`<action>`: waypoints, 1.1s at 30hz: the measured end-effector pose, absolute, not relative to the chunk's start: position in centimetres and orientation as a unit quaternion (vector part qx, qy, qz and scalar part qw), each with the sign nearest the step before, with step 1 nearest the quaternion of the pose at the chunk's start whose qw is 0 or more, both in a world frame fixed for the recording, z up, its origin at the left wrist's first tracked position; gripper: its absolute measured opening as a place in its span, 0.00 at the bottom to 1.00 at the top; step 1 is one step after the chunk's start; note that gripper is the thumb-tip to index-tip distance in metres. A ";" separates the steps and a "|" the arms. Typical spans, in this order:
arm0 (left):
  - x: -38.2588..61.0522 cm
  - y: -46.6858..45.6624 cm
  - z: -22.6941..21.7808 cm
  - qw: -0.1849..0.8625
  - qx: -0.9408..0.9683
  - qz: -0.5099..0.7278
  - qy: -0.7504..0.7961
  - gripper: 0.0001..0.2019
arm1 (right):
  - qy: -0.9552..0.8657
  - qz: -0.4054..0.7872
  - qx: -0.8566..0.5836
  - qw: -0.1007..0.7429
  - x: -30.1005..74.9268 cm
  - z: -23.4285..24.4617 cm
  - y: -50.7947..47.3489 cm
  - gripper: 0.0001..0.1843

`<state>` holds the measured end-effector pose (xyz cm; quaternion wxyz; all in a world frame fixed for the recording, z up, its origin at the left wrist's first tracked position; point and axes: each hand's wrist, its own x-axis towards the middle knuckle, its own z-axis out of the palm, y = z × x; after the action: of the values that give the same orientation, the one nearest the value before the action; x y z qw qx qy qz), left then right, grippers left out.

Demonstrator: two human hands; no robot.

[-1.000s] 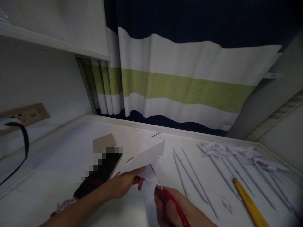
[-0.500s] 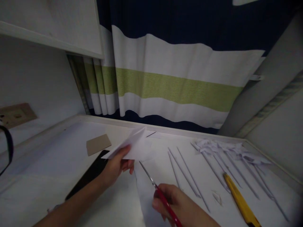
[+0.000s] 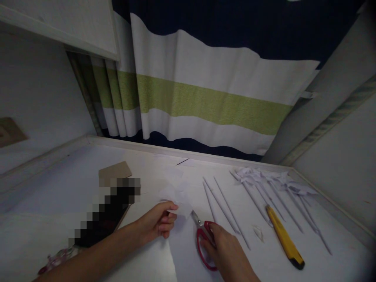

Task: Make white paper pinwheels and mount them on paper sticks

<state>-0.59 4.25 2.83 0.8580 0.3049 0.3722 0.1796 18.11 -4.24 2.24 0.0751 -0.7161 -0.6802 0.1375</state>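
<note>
My left hand (image 3: 157, 223) pinches the near edge of a piece of white paper (image 3: 176, 194) that lies low over the white desk (image 3: 73, 192). Red-handled scissors (image 3: 204, 243) lie flat on the desk just right of that hand. My right hand (image 3: 226, 250) rests on their handles, fingers loosely spread over the loops. To the right lie three thin rolled paper sticks (image 3: 223, 207).
A dark phone (image 3: 102, 219) and a brown card (image 3: 115, 170) lie at the left. A yellow utility knife (image 3: 283, 237) and several paper pinwheels on sticks (image 3: 273, 182) lie at the right. A striped curtain (image 3: 205, 102) hangs behind the desk.
The scissors went from raised in my right hand down flat onto the desk. My left hand lowered the paper toward the desk. The view swung to the right.
</note>
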 end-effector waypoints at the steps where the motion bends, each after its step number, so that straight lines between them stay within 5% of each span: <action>1: -0.7 4.0 2.5 0.859 0.303 0.170 0.375 0.16 | -0.680 0.130 -0.717 0.081 18.0 2.0 -4.3 0.11; 9: -1.4 3.1 1.2 0.870 0.289 0.109 0.383 0.17 | -0.719 -0.016 -0.683 0.129 17.9 -0.2 -4.6 0.10; 17: -2.9 0.3 1.8 0.844 0.361 0.038 0.394 0.31 | -0.734 -0.058 -0.659 0.150 18.0 -1.5 -5.5 0.13; 20: -4.1 -1.0 3.3 0.692 0.596 0.028 0.407 0.27 | -0.747 -0.086 -0.642 0.147 18.0 -1.2 -6.0 0.16; 26: -5.4 0.0 5.3 0.184 0.921 0.005 0.343 0.10 | -0.766 -0.052 -0.621 0.158 18.7 -0.2 -8.7 0.12; 33: -4.5 2.8 3.7 0.064 0.963 -0.038 0.258 0.18 | -0.681 -0.012 -0.712 0.174 24.3 0.8 -10.3 0.11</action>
<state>-4.50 2.85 3.65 0.0645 0.9632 0.2583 -0.0376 24.30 -10.31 0.78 0.1735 -0.7117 -0.6806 -0.0122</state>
